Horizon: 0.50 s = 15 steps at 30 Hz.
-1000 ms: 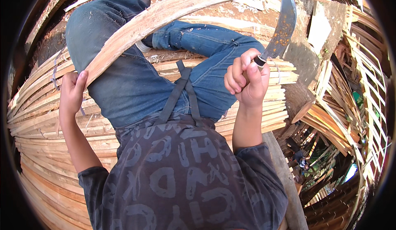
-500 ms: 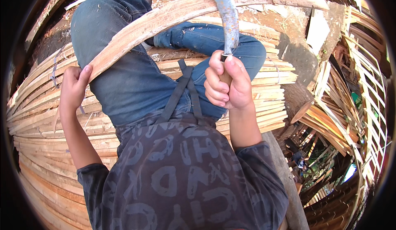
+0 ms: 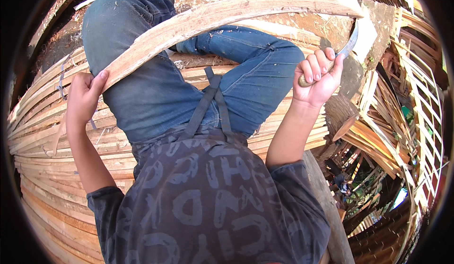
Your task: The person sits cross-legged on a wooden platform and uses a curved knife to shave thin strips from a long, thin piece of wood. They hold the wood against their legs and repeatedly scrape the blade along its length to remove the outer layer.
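Observation:
A long, pale wooden slat (image 3: 198,22) lies slantwise across my raised left thigh and reaches toward the upper right. My left hand (image 3: 85,91) is closed on its near end, the thumb pressed on top. In my right hand (image 3: 319,77) is a knife (image 3: 351,41) with a curved blade, the fingers wrapped round its short wooden handle (image 3: 305,81). The blade points up and right, its tip close to the slat's far end; whether they touch I cannot tell.
Under my legs are bundled wooden strips (image 3: 52,136). Right of me are a cut log (image 3: 344,117), a heap of thin sticks (image 3: 378,141) and a pale lattice of slats (image 3: 428,112). A grey beam (image 3: 326,202) runs beside my right side. Shavings litter the ground beyond my legs.
My right hand has swung right with the knife, from over the slat's middle to beside its far end. The slat's far end has shifted slightly left and down; my left hand keeps its hold.

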Available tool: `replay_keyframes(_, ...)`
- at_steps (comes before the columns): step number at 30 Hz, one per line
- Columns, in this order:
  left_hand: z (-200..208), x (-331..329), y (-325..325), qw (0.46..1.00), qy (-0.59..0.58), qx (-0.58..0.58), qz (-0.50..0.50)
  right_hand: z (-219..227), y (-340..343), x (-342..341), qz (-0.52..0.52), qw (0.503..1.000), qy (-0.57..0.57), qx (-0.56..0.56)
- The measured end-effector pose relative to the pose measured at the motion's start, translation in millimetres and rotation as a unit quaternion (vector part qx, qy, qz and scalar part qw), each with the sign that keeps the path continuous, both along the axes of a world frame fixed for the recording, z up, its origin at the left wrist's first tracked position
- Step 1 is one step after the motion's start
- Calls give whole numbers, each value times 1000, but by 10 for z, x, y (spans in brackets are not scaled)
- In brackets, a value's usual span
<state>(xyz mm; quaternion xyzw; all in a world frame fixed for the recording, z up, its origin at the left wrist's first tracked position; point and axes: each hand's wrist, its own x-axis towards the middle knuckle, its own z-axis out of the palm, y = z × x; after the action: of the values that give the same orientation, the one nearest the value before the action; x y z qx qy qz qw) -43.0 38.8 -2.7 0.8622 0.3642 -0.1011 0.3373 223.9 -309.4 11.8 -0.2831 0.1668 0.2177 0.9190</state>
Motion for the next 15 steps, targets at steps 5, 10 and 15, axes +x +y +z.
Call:
replay_keyframes(5,-180,-140,-18,995,-60,-38,64,-41,1,-399,158,980,-91,-84)
replay_keyframes(10,-152,-119,-27,997,-53,-40,47,-138,69,-630,192,973,-106,-71)
replay_keyframes(15,-84,-82,-18,999,-28,-34,24,-168,166,-742,237,962,-124,-51)
